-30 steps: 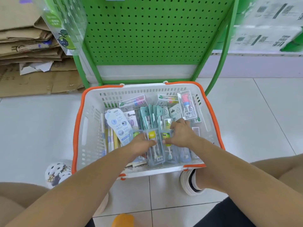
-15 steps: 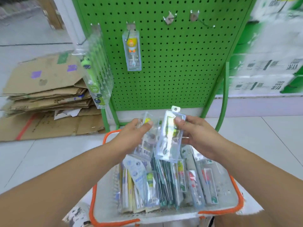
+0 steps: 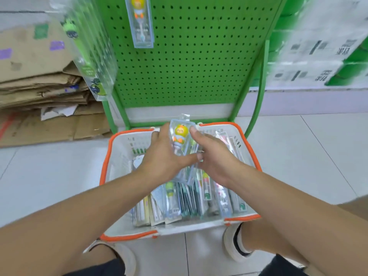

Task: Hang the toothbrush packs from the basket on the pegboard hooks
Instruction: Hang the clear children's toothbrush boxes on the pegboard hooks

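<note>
Clear plastic toothbrush pack with yellow cartoon head [image 3: 180,139], down from chest height half a second ago, now pinched between left hand [image 3: 163,156] and right hand [image 3: 214,156] over white orange-rimmed basket [image 3: 121,156], unhung; green pegboard [image 3: 199,56] ahead.

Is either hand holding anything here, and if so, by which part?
Both hold a clear toothbrush pack with a yellow cartoon figure, above the basket: left hand on its left edge, right hand on its right edge.
</note>
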